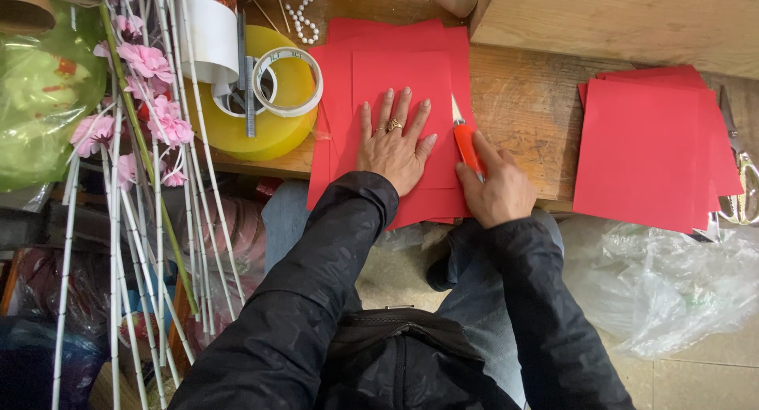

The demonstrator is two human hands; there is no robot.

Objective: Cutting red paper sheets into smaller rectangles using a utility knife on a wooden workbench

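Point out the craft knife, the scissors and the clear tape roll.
craft knife point(466, 145): head view, orange handle.
scissors point(741, 190): head view, handle loops.
clear tape roll point(288, 82): head view, ring's rim.

Scissors point(739, 185) cut off at right edge — knife handle point(468, 147) part-hidden

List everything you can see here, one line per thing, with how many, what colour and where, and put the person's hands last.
red paper sheets: a stack, red, on the wooden table under the hands
second red paper stack: one stack, red, at the table's right
utility knife: one, orange handle, at the small sheet's right edge
tape rolls: two, one wide yellow, one clear on top, left of the paper
scissors: one pair, metal, far right
bead string: one, white, top centre
blossom branches: several, pink flowers on white stems, left
plastic bag: one, clear, lower right
wooden table: one, brown
left hand: flat on the paper, gold ring
right hand: gripping the knife
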